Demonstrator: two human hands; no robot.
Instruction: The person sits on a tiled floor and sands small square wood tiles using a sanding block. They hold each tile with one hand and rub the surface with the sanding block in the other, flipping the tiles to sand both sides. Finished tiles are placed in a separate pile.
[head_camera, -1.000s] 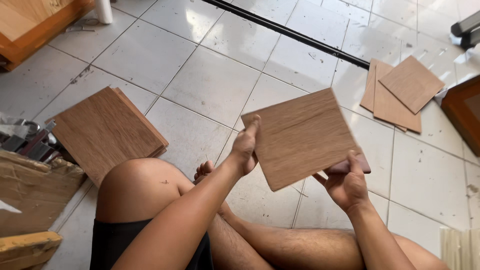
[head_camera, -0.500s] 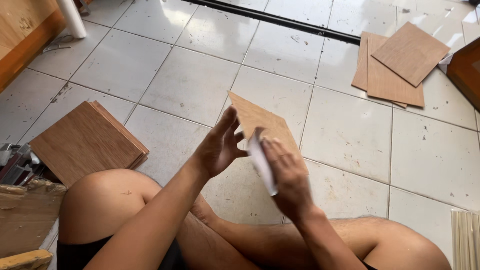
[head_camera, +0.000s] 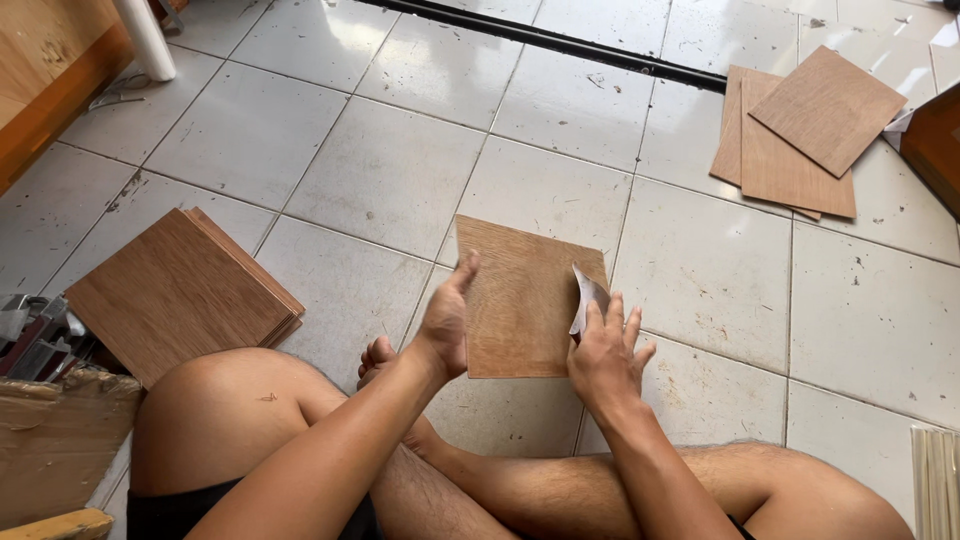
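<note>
Sanding seems to be in the middle: we hold a square plywood panel (head_camera: 525, 300) tilted above the tiled floor (head_camera: 380, 170), our left hand (head_camera: 445, 320) gripping its left edge, our right hand (head_camera: 603, 355) pressing a folded grey abrasive sheet (head_camera: 585, 298) on its right edge. A thick stack (head_camera: 180, 292) lies left, three loose panels (head_camera: 800, 130) far right; which are finished, we cannot tell.

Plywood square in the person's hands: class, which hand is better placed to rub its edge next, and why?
Right, probably. The right hand presses a folded grey sheet against the plywood square's right edge, while the left hand only grips the opposite edge, steadying it.
</note>
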